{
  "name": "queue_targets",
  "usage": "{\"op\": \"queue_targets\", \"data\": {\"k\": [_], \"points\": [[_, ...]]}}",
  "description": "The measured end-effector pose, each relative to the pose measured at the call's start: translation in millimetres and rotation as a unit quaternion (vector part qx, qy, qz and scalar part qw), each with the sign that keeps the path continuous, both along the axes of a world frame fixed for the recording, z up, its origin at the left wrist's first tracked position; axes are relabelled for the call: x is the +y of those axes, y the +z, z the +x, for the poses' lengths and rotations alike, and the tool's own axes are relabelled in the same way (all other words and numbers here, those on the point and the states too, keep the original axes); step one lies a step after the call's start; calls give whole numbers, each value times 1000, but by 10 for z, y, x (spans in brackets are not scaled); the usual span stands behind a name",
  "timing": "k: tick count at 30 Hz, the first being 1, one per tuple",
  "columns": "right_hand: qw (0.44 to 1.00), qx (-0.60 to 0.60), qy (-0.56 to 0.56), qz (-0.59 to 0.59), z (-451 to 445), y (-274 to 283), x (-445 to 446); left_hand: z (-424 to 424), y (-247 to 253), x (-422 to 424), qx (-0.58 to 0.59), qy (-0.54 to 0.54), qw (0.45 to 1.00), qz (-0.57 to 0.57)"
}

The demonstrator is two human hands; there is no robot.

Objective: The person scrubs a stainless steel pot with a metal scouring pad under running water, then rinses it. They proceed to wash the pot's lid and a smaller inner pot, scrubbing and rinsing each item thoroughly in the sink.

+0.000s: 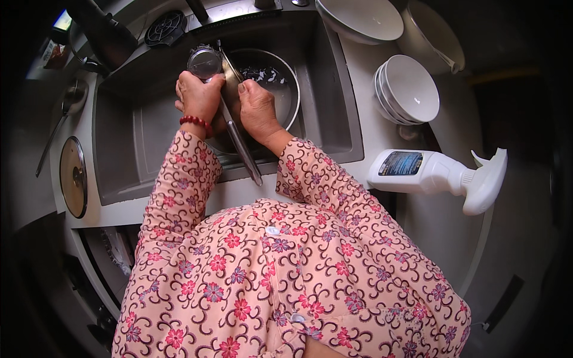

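My left hand (199, 96) grips a long-handled steel wool scrubber (204, 64) close to its round head. Its metal handle (244, 154) slants down over the sink's front edge. In my right hand (258, 107) is a metal-rimmed piece (230, 71), seen almost edge-on and tilted; it may be a pot lid, but the hands hide much of it. The scrubber head is beside that rim; whether they touch I cannot tell. Under both hands a round pan (297, 87) with a pale rim sits in the grey sink (147, 121), with liquid inside.
Right of the sink are stacked white bowls (412, 89), a large white bowl (365, 20), a pale pot (432, 38) and a white spray bottle (441, 172) on its side. A glass lid (74, 176) and a ladle (74, 96) lie to the left.
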State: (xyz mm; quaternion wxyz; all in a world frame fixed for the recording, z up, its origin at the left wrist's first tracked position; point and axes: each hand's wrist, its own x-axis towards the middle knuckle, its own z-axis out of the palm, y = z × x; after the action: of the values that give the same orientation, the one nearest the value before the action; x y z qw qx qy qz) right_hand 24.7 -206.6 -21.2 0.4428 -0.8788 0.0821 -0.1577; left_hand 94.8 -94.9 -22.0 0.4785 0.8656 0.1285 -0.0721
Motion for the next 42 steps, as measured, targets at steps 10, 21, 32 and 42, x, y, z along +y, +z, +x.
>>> {"op": "queue_targets", "data": {"k": [10,21,32,42], "points": [[1000,-10,-1,-17,31,5,-20,-8,44,-5,9,-5,1000,7],[1000,2,4,-7,-4,47,1,47,19,112,24,-18,1000,-10],[1000,2,2,6,-8,74,39,249,-160,411,-15,-1,999,-41],[999,-4,4,32,-17,146,58,279,87,298,-1,-10,1000,13]]}}
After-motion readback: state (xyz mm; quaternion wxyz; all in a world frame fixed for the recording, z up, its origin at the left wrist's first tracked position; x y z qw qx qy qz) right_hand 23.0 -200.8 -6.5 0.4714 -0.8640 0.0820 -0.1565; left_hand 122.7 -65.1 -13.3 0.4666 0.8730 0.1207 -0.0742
